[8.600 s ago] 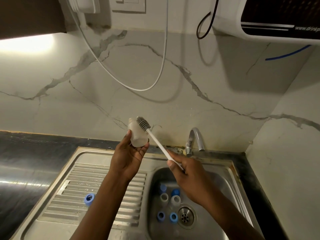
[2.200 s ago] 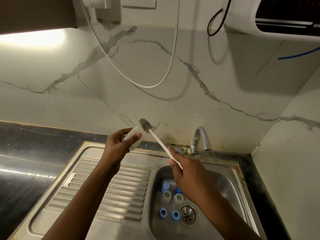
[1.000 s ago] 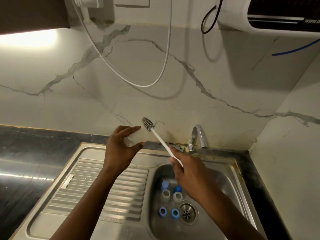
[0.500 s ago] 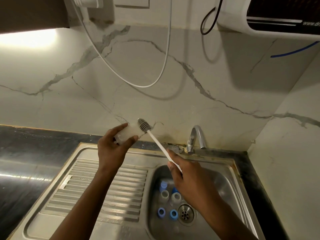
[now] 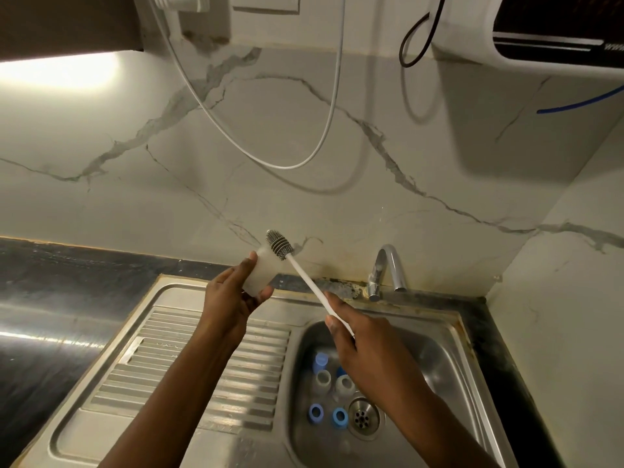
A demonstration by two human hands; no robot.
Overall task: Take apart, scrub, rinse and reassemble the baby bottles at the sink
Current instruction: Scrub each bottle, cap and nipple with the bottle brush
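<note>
Loose parts, blue rings and pale caps, lie in the sink just left of the drain; above them the right hand has its fingers curled round the near end of a brush, whose white handle slants up and left; the left hand wraps thumb and fingers round a cloudy bottle, held tilted over the far edge of the drainboard, left of the tap; the grey bristle head lies against the bottle's far end, seemingly on the outside.

This looks like the scrubbing step; it would go best with the bottle gripped firmly low down and turned against the bristles, rim and thread first, then the inside to the bottom; a shorter hold on the handle should give more control, since wet plastic may slip; working over the basin would catch the drips.

On the far wall, an appliance at top right bears a sliver of white lettering cut by the frame edge, unreadable; no label shows on bottle or brush.
</note>
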